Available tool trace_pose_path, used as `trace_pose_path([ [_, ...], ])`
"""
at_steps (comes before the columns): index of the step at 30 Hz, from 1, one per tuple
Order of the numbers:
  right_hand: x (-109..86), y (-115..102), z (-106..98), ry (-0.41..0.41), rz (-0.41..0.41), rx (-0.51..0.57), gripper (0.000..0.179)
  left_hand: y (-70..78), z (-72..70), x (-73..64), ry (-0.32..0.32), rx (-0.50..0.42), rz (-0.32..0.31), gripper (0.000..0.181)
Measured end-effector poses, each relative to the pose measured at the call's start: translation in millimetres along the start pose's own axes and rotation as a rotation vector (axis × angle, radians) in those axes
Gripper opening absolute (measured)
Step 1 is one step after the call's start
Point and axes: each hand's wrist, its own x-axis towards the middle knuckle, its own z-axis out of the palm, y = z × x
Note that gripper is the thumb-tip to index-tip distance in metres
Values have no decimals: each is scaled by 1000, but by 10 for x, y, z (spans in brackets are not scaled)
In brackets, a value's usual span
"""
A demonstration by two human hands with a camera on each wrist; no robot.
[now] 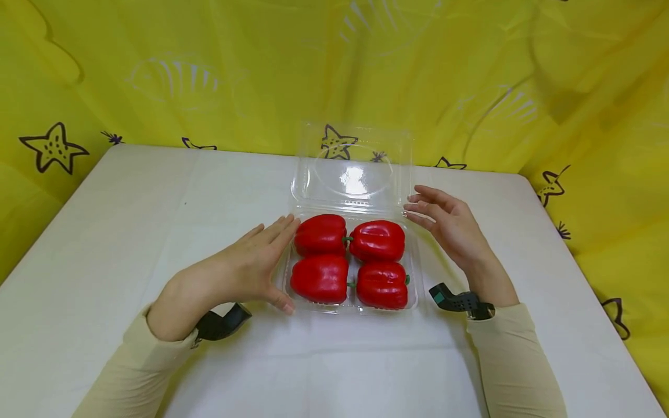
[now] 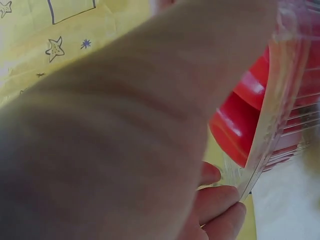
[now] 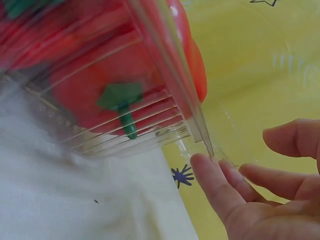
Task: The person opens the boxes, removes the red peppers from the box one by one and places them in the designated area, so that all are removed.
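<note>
as hands (image 1: 251, 267) (image 1: 453, 227) flank red peppers (image 1: 320, 278), clear container (image 1: 415, 296), lid (image 1: 355, 171) raised

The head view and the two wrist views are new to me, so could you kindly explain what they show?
There is no machine here, only a person's two bare hands. The head view comes from a camera worn on the head, looking forward and down. The other two come from cameras worn on each wrist, so they show the work close up and tilted.

On the white table sits a clear box with its lid open at the back. Four red peppers lie in it. Behind hangs a yellow cloth.

The left hand is at the box's left side; the right hand has its fingertips by the back right corner. Neither hand appears to grip anything.
</note>
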Motion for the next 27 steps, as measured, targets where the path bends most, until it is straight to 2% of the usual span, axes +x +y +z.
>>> trace_pose_path([
  [4,-1,-2,-12,5,51,24,58,20,2,-6,-7,2,-9,132],
  [8,3,11,-24,-29,81,66,58,37,8,-12,-16,11,-16,132],
  [16,16,25,-7,-67,143,23,57,57,2,-40,-6,29,1,131],
  [22,26,30,4,-83,127,53,57,47,13,-15,9,49,-6,130],
  [27,42,53,6,-122,99,65,60,29,26,6,14,24,-10,129],
])
